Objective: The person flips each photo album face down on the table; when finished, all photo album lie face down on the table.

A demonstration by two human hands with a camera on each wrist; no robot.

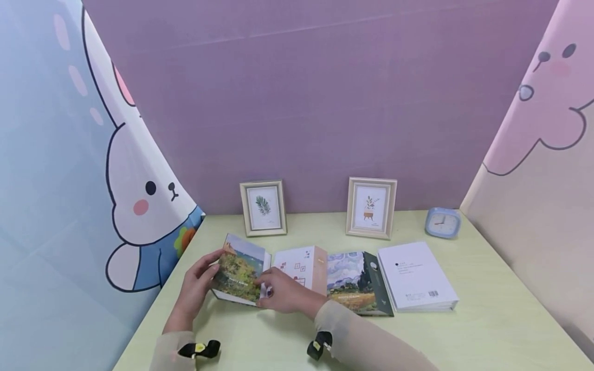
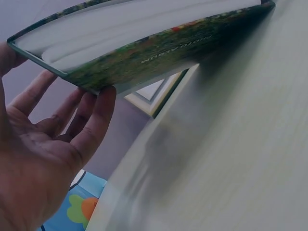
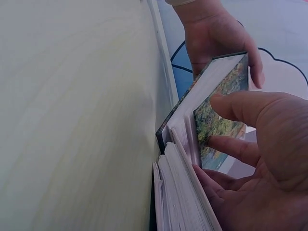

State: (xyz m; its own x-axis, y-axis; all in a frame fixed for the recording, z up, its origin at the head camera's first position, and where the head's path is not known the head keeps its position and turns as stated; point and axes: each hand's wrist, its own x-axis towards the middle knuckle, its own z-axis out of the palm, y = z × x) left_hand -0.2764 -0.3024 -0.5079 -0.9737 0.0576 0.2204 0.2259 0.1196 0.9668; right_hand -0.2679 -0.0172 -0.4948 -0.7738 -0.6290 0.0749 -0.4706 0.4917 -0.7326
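The left hand [image 1: 195, 286] grips the left side of a photo album [image 1: 238, 268] with a painted landscape cover. In the left wrist view, its fingers [image 2: 98, 115] support the underside of the album, and the album's left end is raised off the table. At the album's right side is the right hand [image 1: 287, 291], its thumb and index finger [image 3: 236, 147] touching the painted cover in the right wrist view. Its other fingers lie against a white-and-peach album [image 1: 320, 270] standing alongside. Further right, a dark-spined landscape album [image 1: 350, 283] leans beside a white album [image 1: 417, 278].
Two framed plant pictures, a left frame [image 1: 263, 208] and a right frame [image 1: 371, 208], stand at the back of the pale table [image 1: 492, 330]. A blue clock [image 1: 443, 223] sits at the back right. Purple cloth [image 1: 315, 103] hangs behind, with cartoon-printed panels at both sides.
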